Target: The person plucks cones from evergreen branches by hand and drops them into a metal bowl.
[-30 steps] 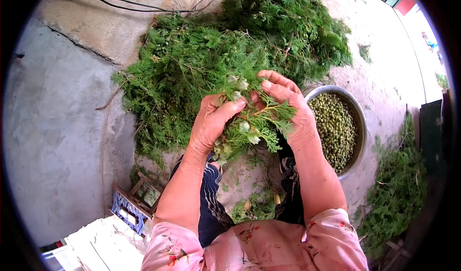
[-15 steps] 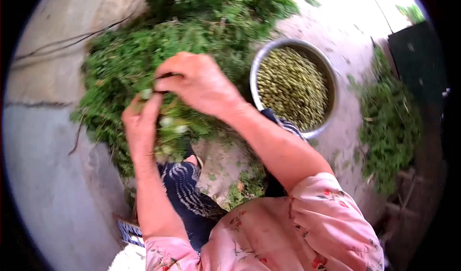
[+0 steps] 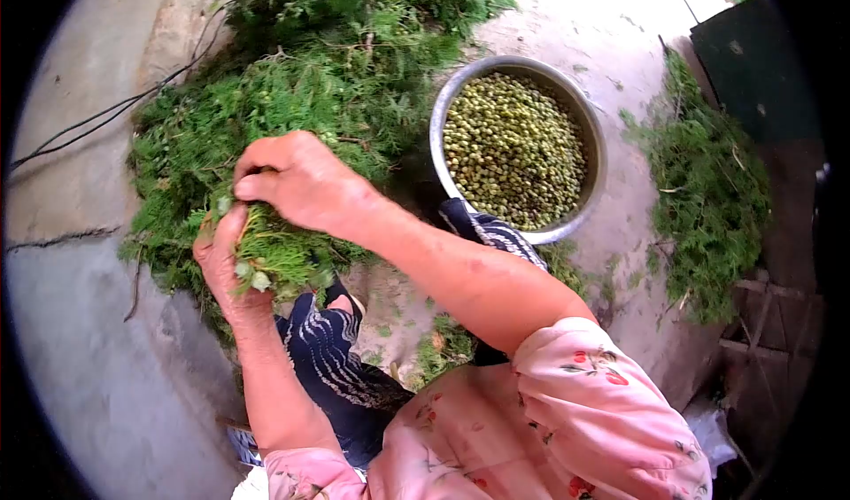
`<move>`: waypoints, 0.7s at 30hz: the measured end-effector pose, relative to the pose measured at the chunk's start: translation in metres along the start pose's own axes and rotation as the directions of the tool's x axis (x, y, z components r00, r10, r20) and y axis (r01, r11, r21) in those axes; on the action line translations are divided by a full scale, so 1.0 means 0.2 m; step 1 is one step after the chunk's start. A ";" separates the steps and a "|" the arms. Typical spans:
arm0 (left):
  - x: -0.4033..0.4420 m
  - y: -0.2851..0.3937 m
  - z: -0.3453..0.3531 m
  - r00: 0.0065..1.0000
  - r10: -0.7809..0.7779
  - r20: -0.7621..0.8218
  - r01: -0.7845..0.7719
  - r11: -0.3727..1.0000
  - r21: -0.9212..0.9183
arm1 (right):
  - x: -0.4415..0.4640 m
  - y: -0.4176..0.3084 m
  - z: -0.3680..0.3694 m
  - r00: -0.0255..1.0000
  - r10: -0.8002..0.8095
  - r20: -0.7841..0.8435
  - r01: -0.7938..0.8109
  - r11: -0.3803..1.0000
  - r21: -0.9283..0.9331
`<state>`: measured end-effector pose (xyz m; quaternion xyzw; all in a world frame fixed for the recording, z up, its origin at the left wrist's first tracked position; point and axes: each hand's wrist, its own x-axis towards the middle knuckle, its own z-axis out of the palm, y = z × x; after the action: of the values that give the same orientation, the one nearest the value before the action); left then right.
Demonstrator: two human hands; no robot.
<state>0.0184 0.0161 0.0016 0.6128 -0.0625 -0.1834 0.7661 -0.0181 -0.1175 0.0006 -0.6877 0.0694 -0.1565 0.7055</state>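
Left of the round silver metal basin (image 3: 597, 159), the left hand (image 3: 226, 268) grips a feathery green sprig with pale cones (image 3: 282, 256); the right hand (image 3: 301, 184), nearer the basin, curls above it, fingers' grip hidden.

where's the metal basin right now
In the head view, the metal basin sits on the ground right of centre, in the upper half, between the large heap of branches and the smaller green heap.

There is one left hand (image 3: 227, 259), one right hand (image 3: 297, 181), one held bunch (image 3: 288, 256), one basin (image 3: 598, 150), one left leafy heap (image 3: 301, 93), one right leafy heap (image 3: 708, 199), and uncountable green pieces (image 3: 513, 146).
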 end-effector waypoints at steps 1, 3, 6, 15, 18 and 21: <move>-0.01 0.02 0.02 0.999 -0.028 -0.017 0.028 1.000 0.008 | -0.01 0.00 -0.01 0.996 0.085 0.019 -0.087 0.990 0.110; -0.02 0.04 0.01 0.998 -0.066 -0.018 0.067 0.995 0.073 | -0.03 -0.05 -0.02 0.943 0.323 0.078 -0.332 0.915 0.228; -0.05 0.05 0.04 0.987 -0.081 -0.137 0.076 0.996 -0.040 | -0.04 -0.05 -0.05 0.904 0.371 0.215 -0.428 0.769 0.474; -0.02 0.02 -0.03 0.984 -0.134 -0.116 0.119 0.985 -0.129 | -0.02 -0.04 -0.08 0.927 0.323 0.193 -0.347 0.538 0.768; -0.04 0.05 -0.04 0.996 -0.088 -0.022 0.085 0.990 -0.116 | -0.01 -0.06 -0.11 0.927 0.317 0.200 -0.367 0.657 0.658; -0.03 0.04 -0.05 0.999 -0.010 0.049 0.011 1.000 -0.014 | -0.03 -0.10 -0.10 0.931 0.278 0.238 -0.365 0.756 0.544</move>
<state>0.0183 0.0291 0.0077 0.6030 -0.0766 -0.2028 0.7678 -0.0326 -0.1342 0.0198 -0.4270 0.0853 0.0032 0.9002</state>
